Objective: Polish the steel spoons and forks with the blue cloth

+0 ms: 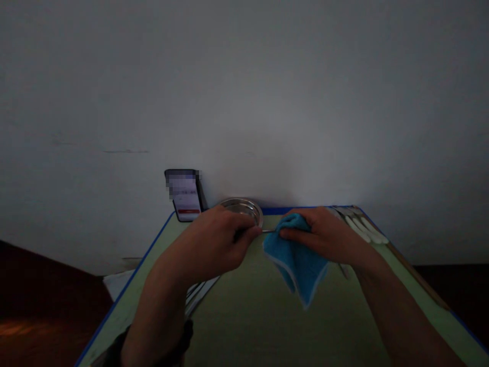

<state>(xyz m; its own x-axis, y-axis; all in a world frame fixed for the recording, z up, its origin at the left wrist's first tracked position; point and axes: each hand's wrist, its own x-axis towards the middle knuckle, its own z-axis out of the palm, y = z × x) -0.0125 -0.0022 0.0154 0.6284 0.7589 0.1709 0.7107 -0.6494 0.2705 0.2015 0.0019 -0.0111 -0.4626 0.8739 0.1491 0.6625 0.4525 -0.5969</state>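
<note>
view from head: both hands are working just above the tabletop (275, 326), near its far edge.

- left hand (214, 239): its grip is narrowing to a pinch of thumb and fingers on one end of a thin metal utensil (269, 231). a dark band (186, 334) is circling the wrist.
- right hand (328, 234): its grip is closing on a blue cloth (301, 260), thumb pressing from the near side; the cloth is folding around the utensil's other end and its pale-edged corners are hanging down.
- utensil: it is lying about level between the two hands, with only a short length showing bare. the cloth is hiding the head, so its exact kind is not showing.
- progress, judged: one piece is being worked, with cloth and metal already meeting. whether its surface is finished, i am not able to tell; nothing is marking out handled pieces from unhandled ones.
- right side: white-handled utensils (361, 229) are lying in a row beyond the right hand, near the tabletop's far right corner.
- left side: some slender pieces (198, 294) are lying partly behind the left forearm; too dim for naming.
- far edge: a round stainless steel bowl (241, 199) is sitting behind the left hand, and a smartphone (187, 204) is leaning on the wall (267, 102).
</note>
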